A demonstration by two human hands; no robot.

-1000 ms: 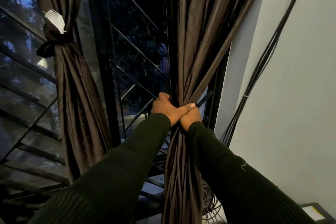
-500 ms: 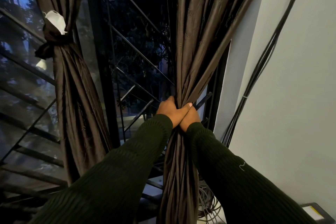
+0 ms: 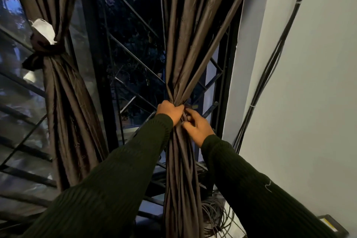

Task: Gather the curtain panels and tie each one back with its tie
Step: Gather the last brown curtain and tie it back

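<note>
Two dark brown satin curtain panels hang in front of a barred window. The left panel [image 3: 63, 102] is bunched and bound by a dark tie [image 3: 48, 49] with a white cloth tucked above the knot. The right panel [image 3: 185, 44] is gathered into a tight bundle at waist height. My left hand [image 3: 170, 111] grips that bundle from the left, fingers wrapped round the folds. My right hand [image 3: 197, 124] sits just right of it, with thumb and fingertips on the folds at the gathered point. No tie for this panel is visible.
A black metal window grille [image 3: 135, 71] runs behind both panels. A white wall [image 3: 299, 102] stands at the right with black cables [image 3: 270, 67] running down it. Coiled cables [image 3: 216, 216] lie on the floor at the curtain's foot. A dark device [image 3: 332, 228] sits at the bottom right.
My right hand has slid out from under my left thumb and moved slightly down and right, its fingers now spread on the folds. My left hand keeps its grip on the bundle.
</note>
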